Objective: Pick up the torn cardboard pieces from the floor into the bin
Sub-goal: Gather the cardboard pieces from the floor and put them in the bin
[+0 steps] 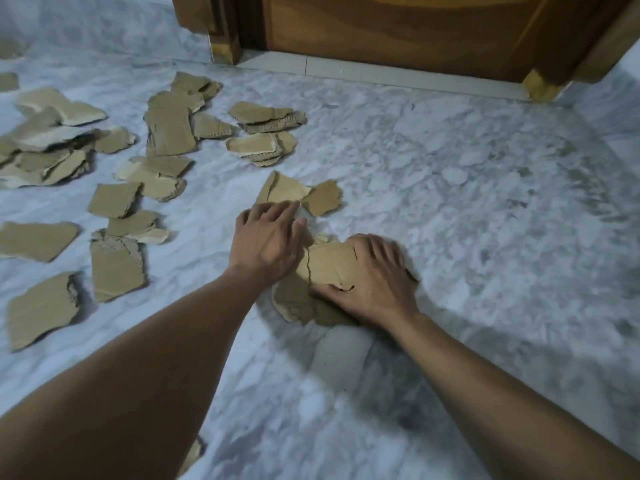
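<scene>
Several torn brown cardboard pieces lie on the grey marble floor point(450, 202). My right hand point(374, 278) grips a small stack of cardboard pieces point(329, 265) in the middle of the view, thumb under its near edge and fingers over the top. My left hand point(268, 242) reaches forward beside the stack, its fingers stretched onto two more pieces point(298, 194) lying just beyond. No bin is in view.
Scattered cardboard scraps point(114, 268) cover the floor to the left, up to a far cluster point(266, 133). A wooden door and frame point(398, 29) stand at the back. One scrap point(194, 455) lies near my left forearm at the bottom.
</scene>
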Demonstrator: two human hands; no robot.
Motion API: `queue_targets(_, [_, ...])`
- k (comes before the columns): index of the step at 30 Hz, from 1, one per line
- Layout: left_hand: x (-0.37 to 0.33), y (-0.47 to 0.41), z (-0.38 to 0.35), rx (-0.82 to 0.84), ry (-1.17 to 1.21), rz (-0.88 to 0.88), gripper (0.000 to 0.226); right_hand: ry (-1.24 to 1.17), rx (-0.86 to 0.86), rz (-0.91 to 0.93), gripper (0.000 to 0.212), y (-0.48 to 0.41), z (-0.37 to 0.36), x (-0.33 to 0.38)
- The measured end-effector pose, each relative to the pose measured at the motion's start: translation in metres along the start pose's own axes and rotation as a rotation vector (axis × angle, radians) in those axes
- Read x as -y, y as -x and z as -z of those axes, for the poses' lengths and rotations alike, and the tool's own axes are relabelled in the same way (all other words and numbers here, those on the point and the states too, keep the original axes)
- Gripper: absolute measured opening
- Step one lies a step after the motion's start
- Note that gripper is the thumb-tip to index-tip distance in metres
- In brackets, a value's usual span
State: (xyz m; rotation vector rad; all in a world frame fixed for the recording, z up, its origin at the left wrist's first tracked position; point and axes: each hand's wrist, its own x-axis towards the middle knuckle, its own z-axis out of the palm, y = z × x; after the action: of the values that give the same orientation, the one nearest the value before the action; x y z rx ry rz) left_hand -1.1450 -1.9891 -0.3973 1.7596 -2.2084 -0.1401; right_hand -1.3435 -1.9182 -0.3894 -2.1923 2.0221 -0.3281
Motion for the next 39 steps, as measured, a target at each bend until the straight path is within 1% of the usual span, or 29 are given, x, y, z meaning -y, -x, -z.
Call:
queue_targets(3, [-0.017,-0.002,0.0,-0.019,0.057,0.057,0.048,-0.13,-0.073,-0.09,0.092,0.014,0.004,0.002])
queue_targets(7, [-0.035,0.001,-0.004,-0.049,0.006,0.044,0.046,-0.234,-0.063,-0.167,0.089,0.031,0.008,-0.01])
queue_targets(9, [-0.035,0.001,-0.009,-0.033,-0.002,0.034,0.054,-0.262,-0.078,-0.167,0.084,0.034,0.01,-0.014])
queue_targets(11, [-0.031,-0.005,-0.01,0.069,-0.002,0.023,0.069,-0.263,-0.094,-0.167,0.079,0.032,0.011,-0.018])
queue_targets(13, [-0.03,-0.009,-0.009,0.143,-0.089,0.002,0.077,-0.27,-0.105,-0.185,0.076,0.025,0.014,-0.02])
queue_targets(16, [-0.028,-0.004,-0.002,0.112,-0.158,0.024,0.078,-0.362,-0.15,-0.215,0.076,0.009,0.017,-0.019])
queue_targets(20, [-0.013,0.02,0.005,0.057,-0.173,0.114,0.07,-0.486,-0.199,-0.21,0.078,-0.019,0.018,-0.007])
queue_targets(21, [-0.009,0.026,0.005,0.043,-0.16,0.129,0.068,-0.484,-0.193,-0.207,0.08,-0.031,0.018,-0.002])
queue_targets(23, [-0.006,0.033,0.006,0.025,-0.128,0.134,0.065,-0.398,-0.149,-0.182,0.083,-0.055,0.017,0.005])
queue_targets(26, [-0.005,0.035,0.004,0.032,-0.086,0.133,0.06,-0.23,-0.007,-0.152,0.09,-0.086,0.012,0.009])
queue_targets(28, [-0.006,0.034,0.005,0.013,-0.044,0.151,0.055,-0.158,0.06,-0.17,0.095,-0.096,0.011,0.01])
queue_targets(30, [-0.008,0.035,0.006,0.001,-0.038,0.16,0.056,-0.14,0.087,-0.206,0.097,-0.099,0.011,0.011])
queue_targets(36, [-0.016,0.038,0.018,0.109,-0.085,0.164,0.071,-0.31,0.191,-0.377,0.104,-0.087,0.024,0.004])
queue_targets(38, [-0.026,0.049,0.026,0.151,-0.049,0.176,0.088,-0.319,0.206,-0.417,0.103,-0.076,0.03,0.003])
queue_targets(39, [-0.033,0.056,0.03,0.179,-0.044,0.182,0.102,-0.317,0.197,-0.421,0.101,-0.07,0.032,0.001])
